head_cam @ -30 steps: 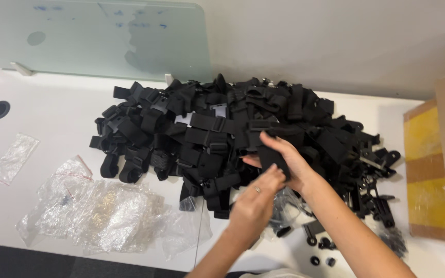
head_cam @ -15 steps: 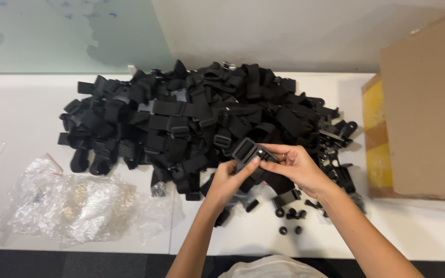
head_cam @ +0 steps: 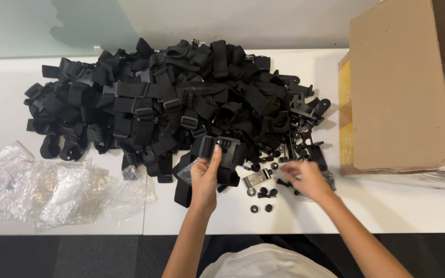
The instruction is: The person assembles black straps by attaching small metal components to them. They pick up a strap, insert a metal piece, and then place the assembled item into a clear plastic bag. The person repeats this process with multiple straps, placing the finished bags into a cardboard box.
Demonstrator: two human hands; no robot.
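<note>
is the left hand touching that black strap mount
Touching. The head view shows the left hand gripping the black strap mount, thumb pressed on its front face.

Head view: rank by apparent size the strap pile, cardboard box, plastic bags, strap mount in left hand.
1. Pile of black straps
2. Cardboard box, partly cut off by the frame
3. Clear plastic bags
4. Strap mount held by left hand

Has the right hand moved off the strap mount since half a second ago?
Yes. The right hand has let go of the black strap mount, which the left hand holds, and shifted right toward the cardboard box, over the small black parts.
</note>
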